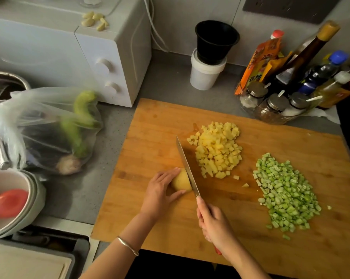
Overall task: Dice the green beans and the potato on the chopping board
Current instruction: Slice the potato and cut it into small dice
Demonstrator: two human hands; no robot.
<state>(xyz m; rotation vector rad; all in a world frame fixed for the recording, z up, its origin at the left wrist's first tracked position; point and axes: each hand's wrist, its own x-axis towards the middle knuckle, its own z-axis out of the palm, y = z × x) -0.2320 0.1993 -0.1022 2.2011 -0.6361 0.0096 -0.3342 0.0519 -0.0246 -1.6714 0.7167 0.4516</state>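
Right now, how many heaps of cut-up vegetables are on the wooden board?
2. The diced potato heap lies mid-board, right of the knife blade; the diced green beans heap lies towards the right edge of the chopping board. A few stray bits lie apart; nothing seems hidden.

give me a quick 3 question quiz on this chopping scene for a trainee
1. True or false: the green beans on the chopping board are already diced.
2. What does the left hand hold? A a carrot; B the uncut potato piece; C a spoon.
3. Which pile lies closer to the knife in the right hand?
Key: 1 true; 2 B; 3 the diced potato.
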